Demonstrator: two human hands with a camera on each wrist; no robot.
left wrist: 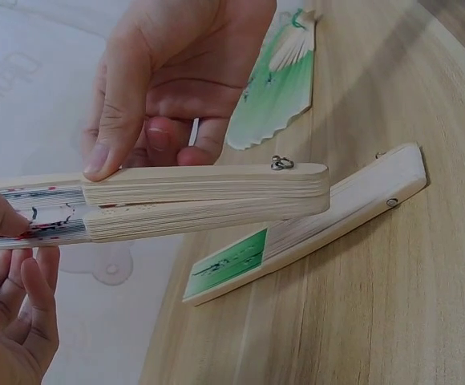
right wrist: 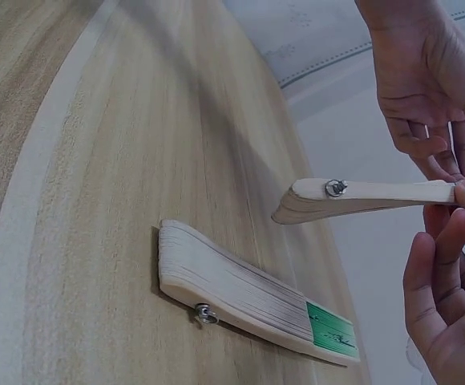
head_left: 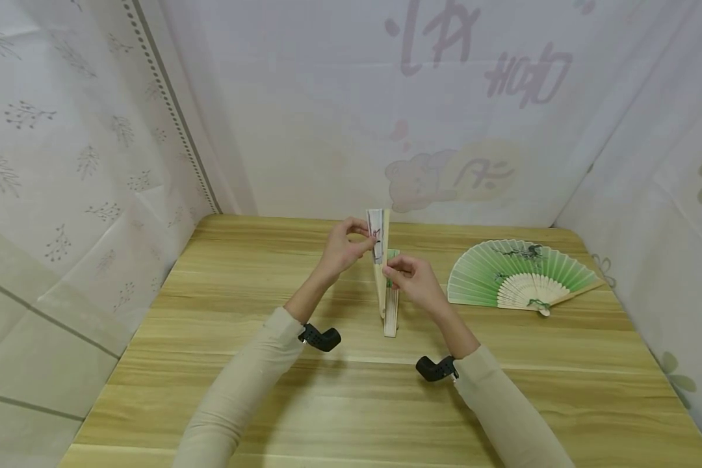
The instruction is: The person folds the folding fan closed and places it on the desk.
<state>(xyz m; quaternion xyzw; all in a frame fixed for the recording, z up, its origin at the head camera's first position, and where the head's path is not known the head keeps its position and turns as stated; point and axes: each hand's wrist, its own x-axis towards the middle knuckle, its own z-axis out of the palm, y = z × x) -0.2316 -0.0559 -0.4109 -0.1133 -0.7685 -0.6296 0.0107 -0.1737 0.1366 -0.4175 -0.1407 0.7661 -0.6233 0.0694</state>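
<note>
While left hand (head_left: 340,252) pinches pale fan (head_left: 378,261), right hand (head_left: 419,283) grips opposite side; folded green fan (head_left: 391,309) below.

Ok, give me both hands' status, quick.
Left hand: closed, pinching the raised fan.
Right hand: closed, holding the same raised fan.

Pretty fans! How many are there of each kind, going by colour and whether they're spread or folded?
Spread green fan: 1
Folded green fan, lying on the table: 1
Pale fan with a red and dark print, held by the left hand and right hand: 1
Total: 3
</note>
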